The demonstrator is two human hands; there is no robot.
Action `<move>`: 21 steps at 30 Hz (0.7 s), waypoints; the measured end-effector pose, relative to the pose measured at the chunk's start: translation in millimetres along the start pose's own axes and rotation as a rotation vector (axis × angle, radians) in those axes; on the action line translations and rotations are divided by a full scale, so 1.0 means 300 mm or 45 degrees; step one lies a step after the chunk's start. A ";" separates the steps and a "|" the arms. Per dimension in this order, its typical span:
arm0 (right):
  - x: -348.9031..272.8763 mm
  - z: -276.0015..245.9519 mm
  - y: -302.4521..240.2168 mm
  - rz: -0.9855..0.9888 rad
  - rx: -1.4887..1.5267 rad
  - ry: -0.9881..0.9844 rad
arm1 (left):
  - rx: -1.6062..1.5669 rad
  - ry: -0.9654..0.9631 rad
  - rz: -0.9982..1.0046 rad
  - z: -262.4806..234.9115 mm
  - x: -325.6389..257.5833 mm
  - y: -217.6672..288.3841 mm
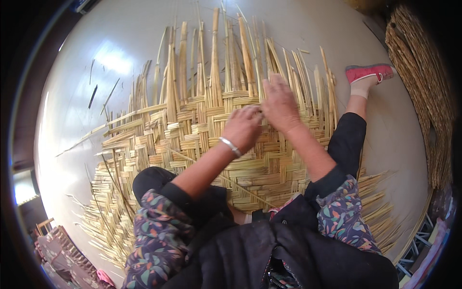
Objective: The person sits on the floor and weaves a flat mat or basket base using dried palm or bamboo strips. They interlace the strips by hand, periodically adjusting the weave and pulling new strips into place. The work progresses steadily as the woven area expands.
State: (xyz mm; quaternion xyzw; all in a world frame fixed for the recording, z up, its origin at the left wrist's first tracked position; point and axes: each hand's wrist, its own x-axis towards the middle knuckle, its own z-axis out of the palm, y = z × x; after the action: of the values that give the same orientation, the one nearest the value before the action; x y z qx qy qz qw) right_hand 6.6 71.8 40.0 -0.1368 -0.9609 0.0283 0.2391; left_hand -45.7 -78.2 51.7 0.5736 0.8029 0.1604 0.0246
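Note:
A large mat of flat, straw-coloured strips, woven in bundles, lies on the floor under me. Loose upright strips fan out from its far edge. My left hand, with a silver bracelet at the wrist, rests low over the weave near that edge. Its fingers are curled, and what they grip is hidden. Just right of it and a little farther off is my right hand, over the base of the upright strips. Motion blurs its fingers, so their grip cannot be made out. The two hands nearly touch.
My right leg stretches along the mat's right side, ending in a red shoe. A tall bundle of braided or bound stalks lies at the far right. Loose dark slivers are scattered on the pale floor at left.

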 end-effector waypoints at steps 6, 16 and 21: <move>0.111 -0.002 -0.321 -0.103 0.321 -0.405 | -0.941 0.538 -1.023 -0.223 -0.274 -0.488; 0.152 0.048 -0.492 -0.182 0.023 -0.688 | -2.225 1.312 -1.532 -0.336 -0.375 -0.862; 0.141 0.061 -0.514 -0.180 -0.033 -0.699 | -1.987 1.410 -1.566 -0.297 -0.384 -0.894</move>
State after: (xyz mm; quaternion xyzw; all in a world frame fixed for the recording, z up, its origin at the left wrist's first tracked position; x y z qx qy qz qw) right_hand -76.1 -64.4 61.4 -0.0596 -0.9971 0.0354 -0.0307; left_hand -271.2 -283.6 42.8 -0.2392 0.5296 0.8087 0.0914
